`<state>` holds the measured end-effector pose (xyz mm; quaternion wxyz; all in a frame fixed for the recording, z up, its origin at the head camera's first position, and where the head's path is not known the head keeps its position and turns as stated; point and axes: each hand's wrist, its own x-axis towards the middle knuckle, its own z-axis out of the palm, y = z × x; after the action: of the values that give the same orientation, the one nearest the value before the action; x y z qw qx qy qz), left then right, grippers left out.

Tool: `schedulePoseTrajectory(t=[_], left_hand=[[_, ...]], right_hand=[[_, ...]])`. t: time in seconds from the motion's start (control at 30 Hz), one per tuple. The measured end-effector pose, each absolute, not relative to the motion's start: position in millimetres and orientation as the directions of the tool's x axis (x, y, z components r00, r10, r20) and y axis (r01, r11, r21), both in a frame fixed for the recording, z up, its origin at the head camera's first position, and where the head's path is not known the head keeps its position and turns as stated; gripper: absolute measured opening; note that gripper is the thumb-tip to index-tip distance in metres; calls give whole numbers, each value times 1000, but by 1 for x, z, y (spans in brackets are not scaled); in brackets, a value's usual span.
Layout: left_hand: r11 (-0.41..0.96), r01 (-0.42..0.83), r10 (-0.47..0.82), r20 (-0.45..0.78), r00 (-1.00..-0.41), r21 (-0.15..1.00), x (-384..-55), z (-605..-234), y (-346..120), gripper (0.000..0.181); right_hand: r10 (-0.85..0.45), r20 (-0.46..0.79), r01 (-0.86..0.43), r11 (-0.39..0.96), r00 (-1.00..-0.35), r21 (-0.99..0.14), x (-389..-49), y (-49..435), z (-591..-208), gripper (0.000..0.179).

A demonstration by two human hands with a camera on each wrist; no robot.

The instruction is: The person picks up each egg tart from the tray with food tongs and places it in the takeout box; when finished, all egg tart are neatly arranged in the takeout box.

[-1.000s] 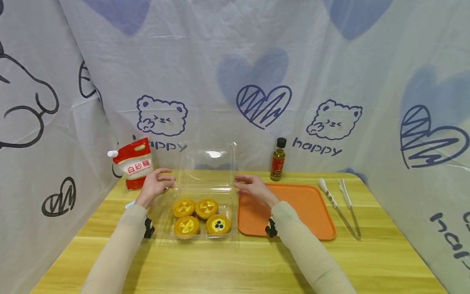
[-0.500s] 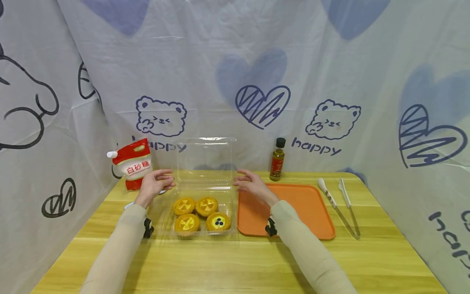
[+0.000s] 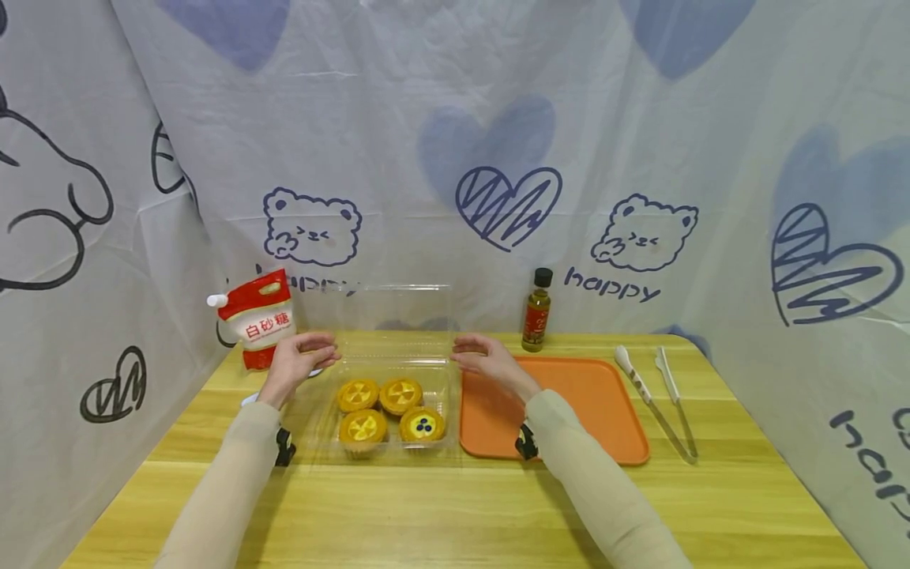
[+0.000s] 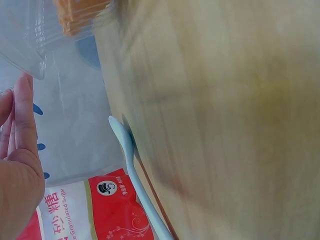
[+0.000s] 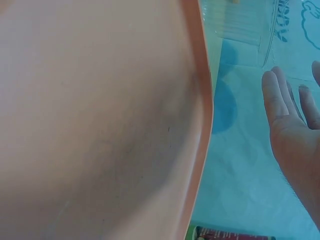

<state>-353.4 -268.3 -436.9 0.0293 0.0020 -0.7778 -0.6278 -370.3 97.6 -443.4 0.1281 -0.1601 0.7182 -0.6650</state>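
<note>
A clear plastic clamshell box stands on the table, its lid (image 3: 398,322) raised at the back. Several round yellow tarts (image 3: 362,427) sit in its base (image 3: 446,395); the front right tart (image 3: 423,425) carries dark blue berries. My left hand (image 3: 298,365) is at the lid's left side, fingers extended; in the left wrist view its fingertips (image 4: 25,82) meet or nearly meet the plastic edge. At the right side is my right hand (image 3: 494,367), its fingers loosely extended in the right wrist view, close to the lid. Exact contact there cannot be told.
An orange tray (image 3: 590,411) lies right of the box, under my right forearm. Metal tongs (image 3: 664,411) rest beyond it. Behind stands a small black-capped bottle (image 3: 537,316). A red-and-white sugar bag (image 3: 266,320) and a pale blue spoon (image 4: 131,160) are at the left.
The lid's top edge first rises a little, then drops lower. The tarts shift slightly back with the box. Both hands stay about where they were beside the lid.
</note>
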Motion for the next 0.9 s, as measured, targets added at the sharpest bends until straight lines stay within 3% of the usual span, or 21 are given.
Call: schedulePoseTrajectory(t=[0.4, 0.67, 0.9], left_hand=[[172, 74, -22, 79, -997, 982, -350, -446, -271, 27], [57, 69, 23, 67, -997, 996, -341, -445, -273, 43], [358, 48, -11, 56, -998, 933, -333, -449, -278, 55]], right_hand=[[-396, 15, -49, 77, -918, -996, -368, 97, -445, 39], [-403, -1, -26, 61, -915, -998, -368, 96, -445, 40], [-374, 31, -91, 144, -927, -985, -362, 93, -446, 39]])
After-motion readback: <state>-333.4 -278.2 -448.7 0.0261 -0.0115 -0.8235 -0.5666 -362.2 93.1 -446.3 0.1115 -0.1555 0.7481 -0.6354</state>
